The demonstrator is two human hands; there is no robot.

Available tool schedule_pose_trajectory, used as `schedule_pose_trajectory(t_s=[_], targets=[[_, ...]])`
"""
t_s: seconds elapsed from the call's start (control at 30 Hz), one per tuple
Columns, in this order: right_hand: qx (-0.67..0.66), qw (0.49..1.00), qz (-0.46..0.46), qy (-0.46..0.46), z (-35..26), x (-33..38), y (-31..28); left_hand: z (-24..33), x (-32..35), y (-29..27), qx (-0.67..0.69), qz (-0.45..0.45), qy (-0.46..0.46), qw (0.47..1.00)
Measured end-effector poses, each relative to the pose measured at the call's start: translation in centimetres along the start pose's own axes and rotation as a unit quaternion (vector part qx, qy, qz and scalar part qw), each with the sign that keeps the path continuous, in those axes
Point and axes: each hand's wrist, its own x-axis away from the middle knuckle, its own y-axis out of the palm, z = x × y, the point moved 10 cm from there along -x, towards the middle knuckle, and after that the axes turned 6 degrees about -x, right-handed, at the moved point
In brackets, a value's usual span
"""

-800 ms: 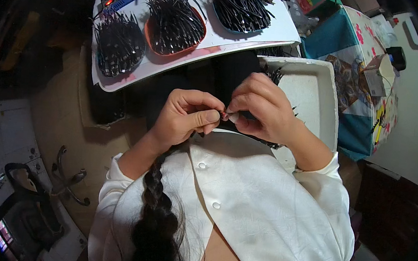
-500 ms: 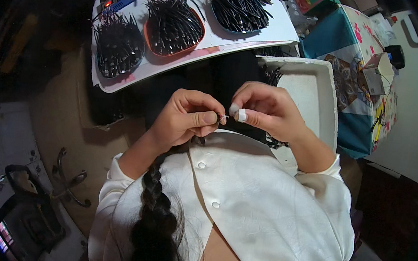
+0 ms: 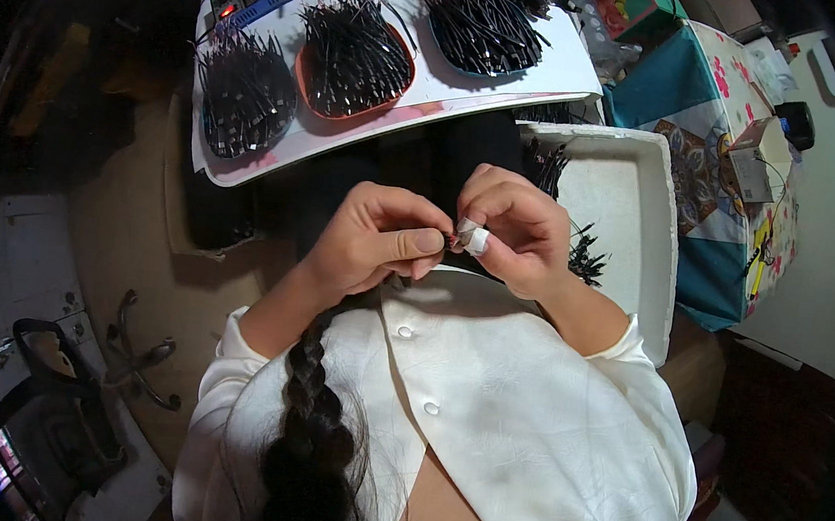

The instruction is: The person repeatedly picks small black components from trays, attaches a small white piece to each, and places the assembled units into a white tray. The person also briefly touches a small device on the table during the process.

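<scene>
In front of my shirt, my left hand [image 3: 371,241] pinches a thin black cable [image 3: 397,281] between thumb and forefinger. Fine red and pale wires [image 3: 453,241] stick out from its end past the fingertips. My right hand [image 3: 521,232] closes thumb and forefinger on those wire ends, touching the left fingertips. White tape [image 3: 477,240] wraps the right thumb, and a paler wrap covers the forefinger tip. Most of the cable is hidden inside my left hand.
Ahead, a white table [image 3: 245,169] carries piles of short black cables [image 3: 356,59], one in an orange bowl [image 3: 351,114]. A blue device [image 3: 269,3] with a red light sits behind. To the right stand a white foam box [image 3: 667,254] with more cables and a cloth-covered table [image 3: 646,77].
My right hand has come in to the left one, and its fingertips now close on the wire ends, which earlier showed free. The view has shifted slightly.
</scene>
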Motion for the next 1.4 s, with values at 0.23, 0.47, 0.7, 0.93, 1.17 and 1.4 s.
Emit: schedule_pose_trajectory(t_s=[0.23, 0.47, 0.7, 0.93, 1.17, 1.4], targets=[[0.152, 0.984, -0.071, -0.061, -1.1, -0.9, -0.1, 1.5, 1.0, -1.1, -0.148, 0.075, 0.002, 0.986], [0.254, 0.958, -0.058, -0.118, -1.5, -1.6, 0.7, 0.8, 0.8, -2.0, -0.113, 0.117, -0.042, 0.986], [0.2, 0.971, -0.023, -0.129, 0.1, -4.0, -0.6, 3.4, -0.3, -3.2, -0.123, 0.172, -0.049, 0.976], [0.153, 0.988, 0.016, -0.019, 4.7, -7.4, -4.0, 19.5, -4.4, -8.3, -0.479, 0.28, 0.117, 0.824], [0.103, 0.971, -0.198, 0.085, 12.1, -5.6, 0.3, 21.9, -16.6, -20.4, -0.748, 0.247, -0.005, 0.616], [0.114, 0.947, -0.265, 0.138, 15.6, -3.7, -1.6, 19.0, -20.5, -24.3, -0.835, 0.152, -0.005, 0.529]])
